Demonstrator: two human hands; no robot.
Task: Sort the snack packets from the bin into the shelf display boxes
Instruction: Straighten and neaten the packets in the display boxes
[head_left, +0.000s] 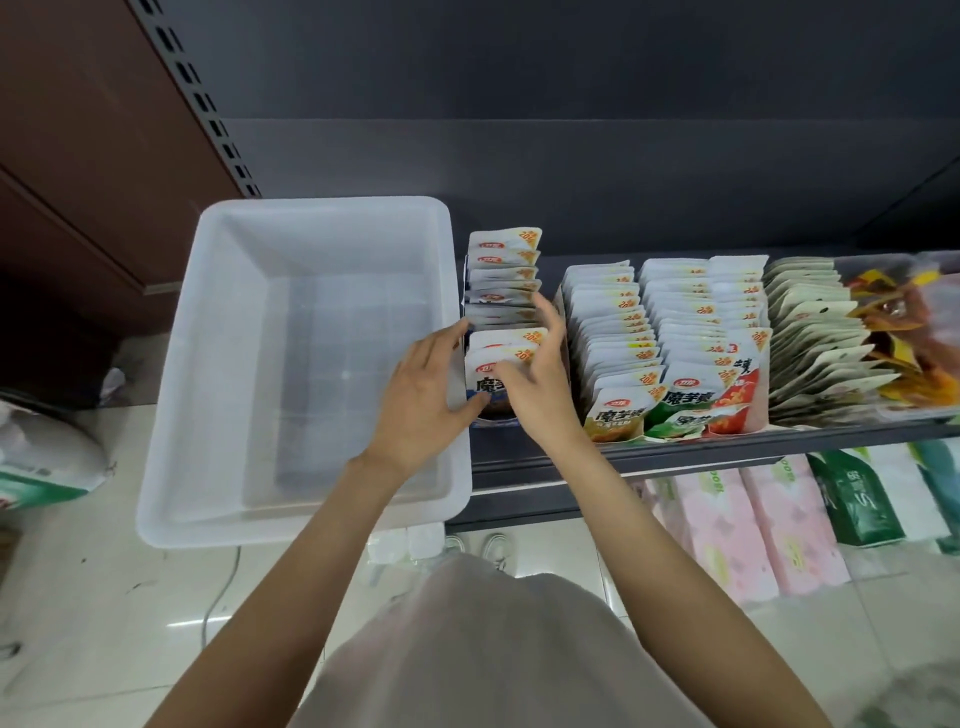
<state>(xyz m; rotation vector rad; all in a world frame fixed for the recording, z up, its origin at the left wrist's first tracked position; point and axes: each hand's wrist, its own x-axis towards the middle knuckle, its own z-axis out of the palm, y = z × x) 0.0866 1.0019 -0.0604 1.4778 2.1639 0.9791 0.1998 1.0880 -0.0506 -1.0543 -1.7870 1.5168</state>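
Note:
A white translucent plastic bin (171, 467) sits on the shelf's left end with no packets visible inside. To its right a blue display box (496, 422) holds an upright row of white and blue snack packets (503, 260). My left hand (423, 395) presses on the left side of the front packets in that row. My right hand (535, 374) grips the front packets from the right, fingers curled over their tops. Both hands clasp the same front bundle.
Further right on the dark shelf (727, 447) stand display boxes of orange-brown (613, 332), green (680, 322) and red (737, 322) packets, then pale green packets (810, 332). Pink and green tissue packs (748, 525) lie on the shelf below. A white sack (47, 457) sits on the floor at left.

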